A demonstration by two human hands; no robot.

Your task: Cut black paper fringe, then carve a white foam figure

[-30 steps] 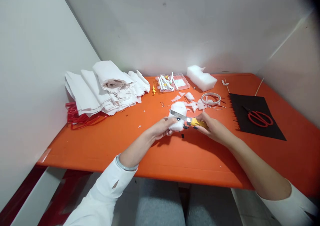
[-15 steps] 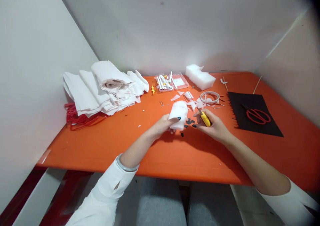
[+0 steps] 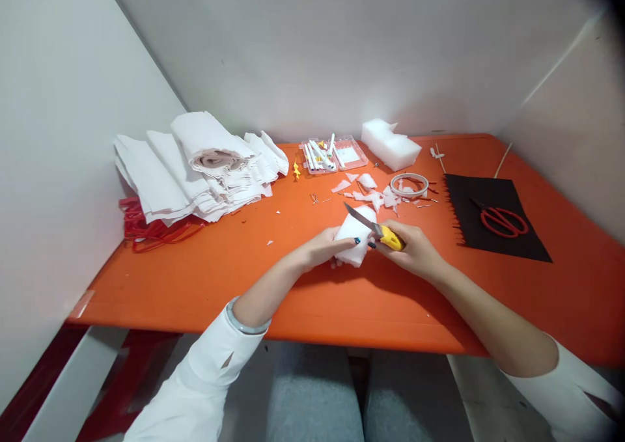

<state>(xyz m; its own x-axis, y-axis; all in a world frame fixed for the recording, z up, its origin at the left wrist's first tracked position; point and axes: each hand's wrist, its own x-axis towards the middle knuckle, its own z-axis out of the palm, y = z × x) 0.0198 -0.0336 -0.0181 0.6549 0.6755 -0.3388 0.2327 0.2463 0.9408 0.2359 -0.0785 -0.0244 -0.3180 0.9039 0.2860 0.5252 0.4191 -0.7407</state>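
Being gripped by the left hand (image 3: 326, 247), thumb on top, the white foam block (image 3: 352, 232) is held over the orange table (image 3: 219, 279), just beside the right hand (image 3: 413, 250), where a yellow cutter (image 3: 391, 238) is clasped, blade (image 3: 362, 217) across the foam. Both forearms (image 3: 271, 282) are angled inward.

Two hands (image 3: 319, 248); one yellow-handled knife (image 3: 392, 239); two foam blocks (image 3: 349, 227); one pair scissors (image 3: 483, 212); one black sheet (image 3: 510, 247); one white ring (image 3: 408, 195); one open case (image 3: 361, 162).

table (image 3: 195, 299) left: stack (image 3: 195, 185) | right: scissors (image 3: 500, 221) on sheet (image 3: 469, 221) | centre: foam piece (image 3: 350, 228) before scraps (image 3: 368, 181)
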